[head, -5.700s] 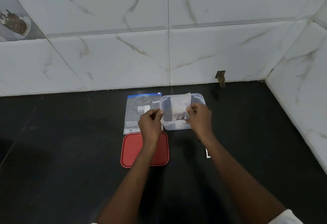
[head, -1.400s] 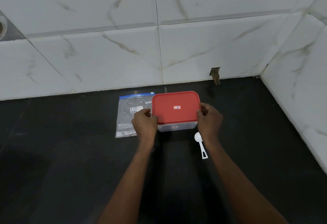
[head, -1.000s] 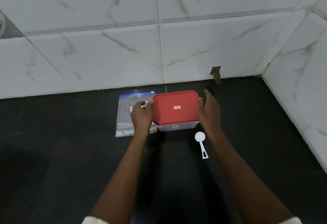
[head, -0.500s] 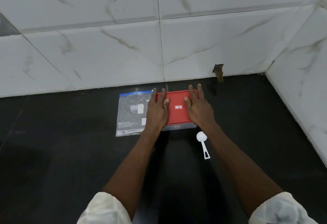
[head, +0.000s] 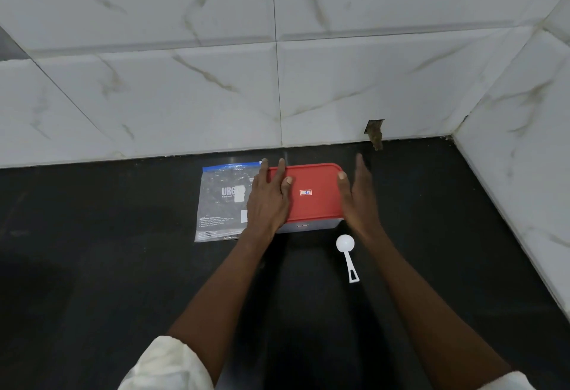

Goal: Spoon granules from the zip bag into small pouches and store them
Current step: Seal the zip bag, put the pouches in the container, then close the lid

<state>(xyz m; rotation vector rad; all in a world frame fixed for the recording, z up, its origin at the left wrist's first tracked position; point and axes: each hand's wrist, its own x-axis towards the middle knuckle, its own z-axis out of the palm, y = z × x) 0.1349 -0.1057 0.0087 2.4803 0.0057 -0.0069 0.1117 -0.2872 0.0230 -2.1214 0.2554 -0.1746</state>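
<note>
From my head cam: the box has its red lid (head: 317, 207) on, with a small label in the middle and a strip of the clear base (head: 308, 226) showing along the near side. It sits on the black counter (head: 123, 281), close to the far marble wall (head: 185, 96).

My left hand (head: 267, 201) lies flat on the lid's left part, fingers straight, gripping nothing. My right hand (head: 359, 201) is against the lid's right edge, fingers straight too, thumb on the rim.

The zip bag (head: 220, 204) lies flat just left of the box: clear, blue seal, dark granules. The white scoop (head: 347, 252) lies near-right.
</note>
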